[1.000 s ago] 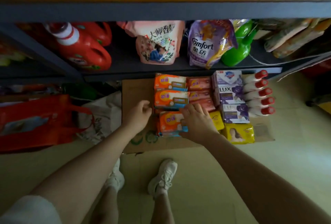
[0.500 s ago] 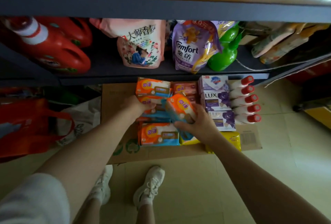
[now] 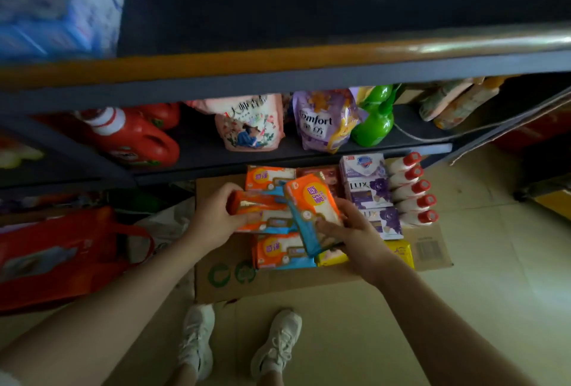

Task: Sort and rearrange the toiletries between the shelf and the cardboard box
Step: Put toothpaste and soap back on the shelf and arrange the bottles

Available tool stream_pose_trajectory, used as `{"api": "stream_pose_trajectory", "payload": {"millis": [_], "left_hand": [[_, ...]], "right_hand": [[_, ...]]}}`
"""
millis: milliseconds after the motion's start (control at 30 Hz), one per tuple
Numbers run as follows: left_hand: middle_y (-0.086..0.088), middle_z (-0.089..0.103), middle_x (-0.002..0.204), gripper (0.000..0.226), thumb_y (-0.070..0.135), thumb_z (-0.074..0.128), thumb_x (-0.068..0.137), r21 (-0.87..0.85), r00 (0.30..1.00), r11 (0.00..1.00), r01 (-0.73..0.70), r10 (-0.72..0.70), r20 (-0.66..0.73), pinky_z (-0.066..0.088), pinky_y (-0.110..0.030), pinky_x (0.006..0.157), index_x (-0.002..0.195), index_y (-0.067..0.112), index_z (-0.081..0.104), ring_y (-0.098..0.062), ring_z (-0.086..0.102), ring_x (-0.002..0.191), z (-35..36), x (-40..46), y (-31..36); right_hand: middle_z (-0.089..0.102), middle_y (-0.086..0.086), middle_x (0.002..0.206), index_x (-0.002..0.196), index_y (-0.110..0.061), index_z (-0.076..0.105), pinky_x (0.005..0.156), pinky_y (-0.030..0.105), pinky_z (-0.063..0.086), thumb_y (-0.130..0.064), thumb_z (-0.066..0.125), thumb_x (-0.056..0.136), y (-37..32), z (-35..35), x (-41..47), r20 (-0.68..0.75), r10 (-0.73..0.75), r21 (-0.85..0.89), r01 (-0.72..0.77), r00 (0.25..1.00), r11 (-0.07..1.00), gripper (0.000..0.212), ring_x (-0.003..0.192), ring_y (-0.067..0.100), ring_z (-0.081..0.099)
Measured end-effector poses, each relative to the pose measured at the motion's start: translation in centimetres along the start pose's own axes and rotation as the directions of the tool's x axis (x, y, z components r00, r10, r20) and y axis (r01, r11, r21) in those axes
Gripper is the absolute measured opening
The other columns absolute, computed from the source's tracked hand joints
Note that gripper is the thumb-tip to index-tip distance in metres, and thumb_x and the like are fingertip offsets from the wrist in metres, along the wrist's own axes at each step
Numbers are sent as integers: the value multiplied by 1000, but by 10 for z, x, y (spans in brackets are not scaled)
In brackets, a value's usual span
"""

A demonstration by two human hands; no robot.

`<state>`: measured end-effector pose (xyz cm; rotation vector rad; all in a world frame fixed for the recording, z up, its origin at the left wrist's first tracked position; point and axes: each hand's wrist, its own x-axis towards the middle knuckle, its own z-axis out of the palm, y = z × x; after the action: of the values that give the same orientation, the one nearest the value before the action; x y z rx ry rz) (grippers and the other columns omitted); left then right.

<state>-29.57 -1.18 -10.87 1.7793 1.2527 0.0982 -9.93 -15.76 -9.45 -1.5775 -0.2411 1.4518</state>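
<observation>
Our left hand [image 3: 213, 218] grips one orange soap pack [image 3: 259, 205] by its end, fingers curled round it, held above the cardboard box [image 3: 216, 280]. Our right hand [image 3: 355, 234] clasps a second orange pack [image 3: 312, 209], tilted on edge, touching the first at its 3 o'clock side. Both packs hover over the flattened box on the floor. Beneath them, at 6 o'clock, another orange pack [image 3: 278, 251] lies flat on the cardboard; a further one [image 3: 267, 176] lies at 12 o'clock. At 3 o'clock from our hands stand purple soap boxes [image 3: 367, 192], then a row of white bottles with red caps [image 3: 411, 189]. The shelf [image 3: 309, 150] above carries a red jug [image 3: 136, 141], a pink pouch [image 3: 248, 123], a purple pouch [image 3: 324, 121] and a green bottle [image 3: 374, 120].
</observation>
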Motion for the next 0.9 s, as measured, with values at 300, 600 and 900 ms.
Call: {"api": "stream_pose_trajectory", "payload": {"millis": [300, 600, 900], "left_hand": [[4, 59, 97, 54, 60, 54, 67, 349, 832, 846, -404, 498, -245, 35, -16, 69, 109, 27, 46, -8, 55, 86, -158, -41, 98], [1, 59, 106, 73, 57, 65, 63, 273, 618, 853, -446, 514, -596, 44, -31, 80, 120, 14, 50, -22, 58, 98, -237, 21, 78], [6, 56, 113, 70, 54, 62, 74, 396, 241, 661, -637, 659, -712, 42, -23, 79, 128, 14, 48, -10, 53, 100, -228, 82, 54]], "right_hand": [[66, -2, 105, 113, -32, 55, 78, 31, 55, -13, 75, 76, -160, 72, -31, 78, -548, -338, 539, 833, 771, 46, 93, 14, 65], [63, 1, 108, 123, -17, 56, 93, 37, 42, -20, 72, 77, -254, 157, 34, 186, -860, -709, 671, 475, 217, 48, 108, 27, 51], [58, 6, 128, 130, -16, 52, 93, 26, 40, -26, 75, 76, -318, 195, 142, 237, -874, -888, 460, 423, -18, 60, 117, 22, 53]]}}
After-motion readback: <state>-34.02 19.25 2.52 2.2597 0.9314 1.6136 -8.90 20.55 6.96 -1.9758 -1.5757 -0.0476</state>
